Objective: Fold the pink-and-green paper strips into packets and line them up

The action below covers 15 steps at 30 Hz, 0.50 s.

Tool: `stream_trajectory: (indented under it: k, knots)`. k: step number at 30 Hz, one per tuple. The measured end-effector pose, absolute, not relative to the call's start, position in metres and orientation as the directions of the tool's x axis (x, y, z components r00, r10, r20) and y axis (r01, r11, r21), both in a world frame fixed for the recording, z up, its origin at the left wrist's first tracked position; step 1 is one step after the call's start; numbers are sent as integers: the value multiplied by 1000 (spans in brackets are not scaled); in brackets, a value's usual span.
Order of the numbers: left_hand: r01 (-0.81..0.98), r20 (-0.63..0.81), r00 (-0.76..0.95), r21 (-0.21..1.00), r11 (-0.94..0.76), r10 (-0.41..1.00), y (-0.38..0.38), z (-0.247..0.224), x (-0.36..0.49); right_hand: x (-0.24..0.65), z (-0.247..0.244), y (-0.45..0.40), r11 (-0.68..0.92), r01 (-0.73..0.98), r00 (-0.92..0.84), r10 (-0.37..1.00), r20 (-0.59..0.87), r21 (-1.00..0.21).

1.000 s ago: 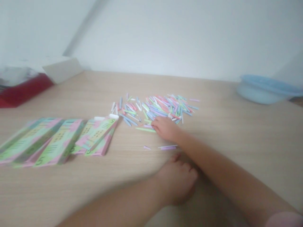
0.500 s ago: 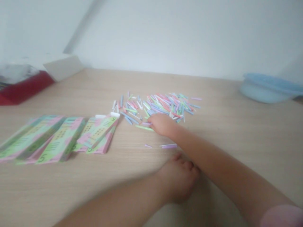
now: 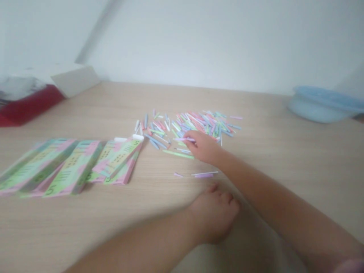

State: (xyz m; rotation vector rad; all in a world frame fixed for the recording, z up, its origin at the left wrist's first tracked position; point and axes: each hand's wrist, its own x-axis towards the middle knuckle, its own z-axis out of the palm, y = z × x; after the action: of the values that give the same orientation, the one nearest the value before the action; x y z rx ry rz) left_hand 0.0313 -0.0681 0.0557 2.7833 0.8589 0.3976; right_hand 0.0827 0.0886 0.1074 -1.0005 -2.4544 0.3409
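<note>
Green-and-pink cards (image 3: pixel 71 167) lie on the wooden table (image 3: pixel 270 129); a blue bowl (image 3: pixel 321 108) sits right; a red box (image 3: pixel 25 106) left; a white wall (image 3: pixel 199 41) behind.

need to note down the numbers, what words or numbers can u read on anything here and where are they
"5" on the near end of a green-and-pink printed card
"5", probably, blurred, at the far corner of a second green-and-pink printed card
Rows of dark marks on the cards: too blurred to read
No other readable text

Pale wall (image 3: pixel 199 41) behind light wooden table (image 3: pixel 264 113)
</note>
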Motion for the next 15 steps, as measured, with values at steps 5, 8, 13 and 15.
stream_trajectory:
  k: [5, 8, 13, 15]
  knots:
    - [483, 425, 644, 419, -769, 636, -70, 61, 26, 147, 92, 46, 274, 391, -337, 931, 140, -879]
    - [406, 586, 430, 553, -727, 686, -71, 65, 20, 187, 74, 10, 77, 286, -274, 962, -5, -955]
    - [367, 597, 132, 712, -599, 791, -66, 59, 15, 220, 56, -42, 85, 419, -312, 948, -56, -904]
    - [320, 503, 108, 799, -509, 857, -62, 54, 16, 220, 54, -54, 148, 452, -350, 936, -22, -879]
